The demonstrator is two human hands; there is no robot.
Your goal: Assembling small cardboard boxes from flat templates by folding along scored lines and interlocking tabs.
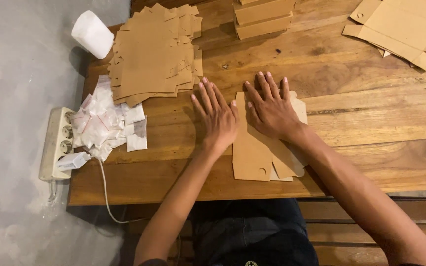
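Flat cardboard blank (252, 157) lies lengthwise toward the person; both hands (245, 113) press it.

Small packing workshop: wooden table (351, 123), stacks of flat cardboard blanks (154, 51), pile of small plastic bags (105, 122).

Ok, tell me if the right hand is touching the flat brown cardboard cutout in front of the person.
Touching. The head view shows the right hand spread palm-down on the flat brown cardboard cutout, fingers extending past its far edge onto the wooden table.

Both hands lie flat, fingers spread: left hand (218, 118) beside right hand (271, 109), forearms converging.
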